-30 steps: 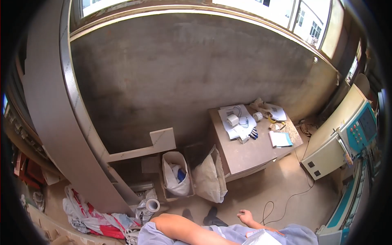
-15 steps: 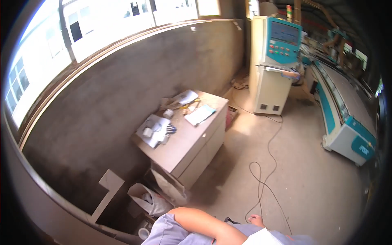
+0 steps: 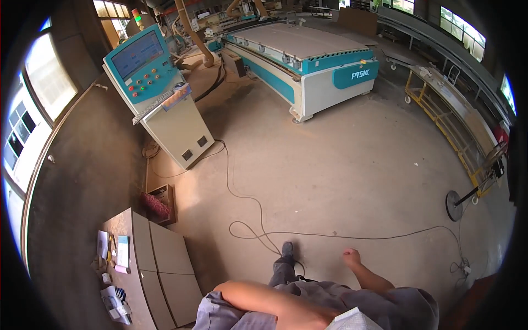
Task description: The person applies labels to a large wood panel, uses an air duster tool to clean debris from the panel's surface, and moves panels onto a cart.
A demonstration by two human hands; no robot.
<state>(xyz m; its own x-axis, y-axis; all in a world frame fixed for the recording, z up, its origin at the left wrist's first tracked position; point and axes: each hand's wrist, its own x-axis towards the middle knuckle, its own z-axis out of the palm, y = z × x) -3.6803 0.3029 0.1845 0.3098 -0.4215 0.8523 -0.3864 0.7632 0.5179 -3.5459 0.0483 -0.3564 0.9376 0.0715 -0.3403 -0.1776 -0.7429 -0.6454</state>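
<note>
My right hand (image 3: 351, 256) hangs over the concrete floor, right of my outstretched foot (image 3: 287, 250). Its fingers look loosely curled, and nothing shows in them. My left forearm (image 3: 264, 303) is bent across my body, over grey clothing. A white textured thing (image 3: 355, 320) at the lower edge covers the forearm's end, so my left hand is out of sight. What that white thing is, I cannot tell. A thin black cable (image 3: 330, 237) runs along the floor ahead of both arms, with a loop near my foot.
A cabinet (image 3: 165, 269) with papers and small items stands at lower left, beside a box with red material (image 3: 157, 204). Farther off are a control console (image 3: 170, 126) and a large flatbed machine (image 3: 335, 82). A yellow-framed cart (image 3: 440, 118) and a round-based stand (image 3: 454, 205) are at right.
My view has swung right, so the cabinet and console now lie farther left. More of the flatbed machine and the cart show. My right hand and forearm are more visible, and a foot has appeared.
</note>
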